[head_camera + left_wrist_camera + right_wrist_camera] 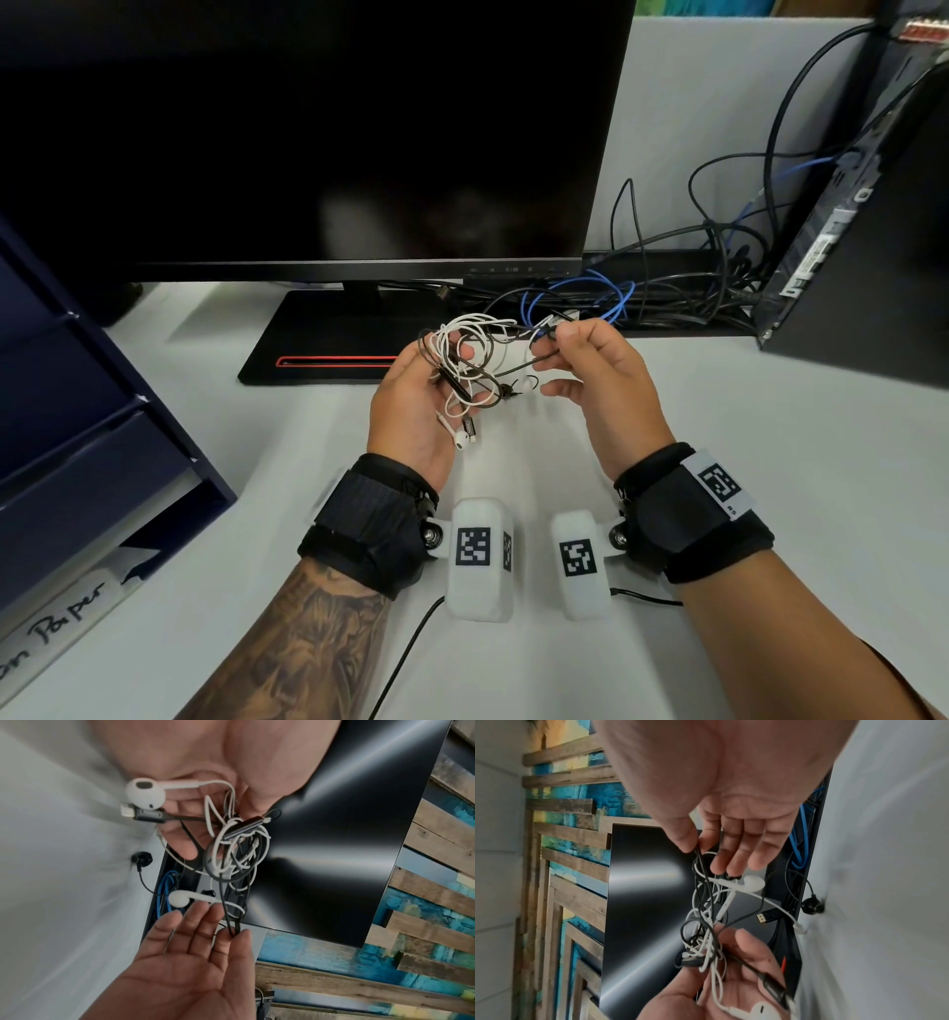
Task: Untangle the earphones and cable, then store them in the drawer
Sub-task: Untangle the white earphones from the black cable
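Observation:
Over the desk in front of the monitor, my left hand [462, 380] grips a tangle [464, 354] of white earphones and a black cable. One white earbud [460, 439] and the cable's grey plug [470, 427] hang below my palm. My right hand [552, 336] pinches a black strand between thumb and forefinger, with the other fingers spread. In the left wrist view the tangle [236, 850] sits at my fingertips, with a second white earbud [180, 898] beside my right hand [235, 933]. A black earbud [812, 907] touches the desk. The blue drawer unit [77, 411] stands at the left, drawers closed.
A dark monitor [308, 128] on a black base [318, 349] stands just behind my hands. Blue and black cables [575, 298] lie heaped behind it, next to a PC tower [873, 231] at the right. A labelled paper tray [61, 627] sits at the near left.

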`<state>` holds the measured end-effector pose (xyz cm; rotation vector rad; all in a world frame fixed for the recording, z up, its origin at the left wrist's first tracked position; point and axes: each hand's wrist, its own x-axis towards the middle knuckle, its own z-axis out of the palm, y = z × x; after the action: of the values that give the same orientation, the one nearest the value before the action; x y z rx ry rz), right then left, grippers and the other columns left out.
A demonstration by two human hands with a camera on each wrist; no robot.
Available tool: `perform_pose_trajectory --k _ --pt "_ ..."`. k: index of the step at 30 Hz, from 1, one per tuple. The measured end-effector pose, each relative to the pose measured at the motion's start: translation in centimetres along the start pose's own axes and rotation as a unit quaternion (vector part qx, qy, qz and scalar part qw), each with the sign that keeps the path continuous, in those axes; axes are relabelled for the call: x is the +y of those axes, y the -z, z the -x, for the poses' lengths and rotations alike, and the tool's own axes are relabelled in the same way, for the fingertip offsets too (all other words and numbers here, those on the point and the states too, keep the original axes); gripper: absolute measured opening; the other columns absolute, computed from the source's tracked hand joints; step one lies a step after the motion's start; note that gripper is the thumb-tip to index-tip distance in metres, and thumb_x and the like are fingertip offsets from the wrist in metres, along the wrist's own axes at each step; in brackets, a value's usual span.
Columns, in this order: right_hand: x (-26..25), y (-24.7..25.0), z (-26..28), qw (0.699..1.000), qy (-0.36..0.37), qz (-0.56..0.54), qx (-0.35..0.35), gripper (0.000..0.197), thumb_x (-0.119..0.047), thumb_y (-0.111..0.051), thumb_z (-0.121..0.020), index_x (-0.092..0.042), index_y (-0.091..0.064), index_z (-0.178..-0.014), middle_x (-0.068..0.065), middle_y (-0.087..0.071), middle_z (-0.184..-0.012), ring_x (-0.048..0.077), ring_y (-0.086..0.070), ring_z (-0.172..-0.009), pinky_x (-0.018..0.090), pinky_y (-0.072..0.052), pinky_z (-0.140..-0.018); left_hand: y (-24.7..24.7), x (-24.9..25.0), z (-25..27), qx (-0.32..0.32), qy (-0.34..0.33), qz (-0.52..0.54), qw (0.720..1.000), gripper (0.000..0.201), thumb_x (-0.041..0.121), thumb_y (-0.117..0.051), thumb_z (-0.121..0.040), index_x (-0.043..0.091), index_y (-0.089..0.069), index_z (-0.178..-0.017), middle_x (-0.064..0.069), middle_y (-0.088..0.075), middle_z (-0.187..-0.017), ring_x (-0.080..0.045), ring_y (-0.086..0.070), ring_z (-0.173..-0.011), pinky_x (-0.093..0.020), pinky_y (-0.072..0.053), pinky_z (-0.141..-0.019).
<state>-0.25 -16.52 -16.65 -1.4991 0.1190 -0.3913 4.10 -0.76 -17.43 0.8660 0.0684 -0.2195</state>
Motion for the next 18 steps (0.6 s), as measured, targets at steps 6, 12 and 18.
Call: perform_pose_trajectory --k 6,12,18 --pt "-0.12 0.19 0.06 1.000 0.015 -0.005 -0.008 0.010 -0.012 -0.057 -0.102 -0.009 -0.063 -0.094 0.002 -0.073 -0.084 0.016 -0.069 -0.079 0.030 -0.054 -0.072 0.38 -0.03 -0.27 0.005 -0.008 -0.019 1.000 0.033 0.016 -0.055 -0.097 -0.002 -0.064 -0.122 -0.020 -0.072 -0.108 -0.034 -0.069 -0.102 -0.036 -0.057 -0.070" --pt "-0.18 0.22 0.32 0.999 0.025 0.016 -0.024 0.010 -0.013 -0.060 -0.101 -0.012 -0.068 -0.097 0.002 -0.070 -0.080 0.017 -0.065 -0.080 0.033 -0.052 -0.075 0.44 -0.01 0.00 0.032 -0.046 -0.080 0.995 0.027 0.032 -0.060 -0.087 0.016 -0.073 -0.104 0.002 -0.073 -0.111 -0.018 -0.064 -0.110 -0.040 -0.049 -0.095" --pt "0.01 -0.01 0.48 0.998 0.014 0.024 -0.050 0.019 -0.008 -0.061 -0.099 -0.020 -0.075 -0.107 -0.002 -0.075 -0.085 0.013 -0.069 -0.082 0.029 -0.054 -0.075 -0.18 -0.08 0.72 -0.018 -0.101 -0.163 0.981 0.021 0.032 -0.067 -0.091 0.026 -0.073 -0.110 0.002 -0.071 -0.121 -0.016 -0.063 -0.119 -0.036 -0.049 -0.102"
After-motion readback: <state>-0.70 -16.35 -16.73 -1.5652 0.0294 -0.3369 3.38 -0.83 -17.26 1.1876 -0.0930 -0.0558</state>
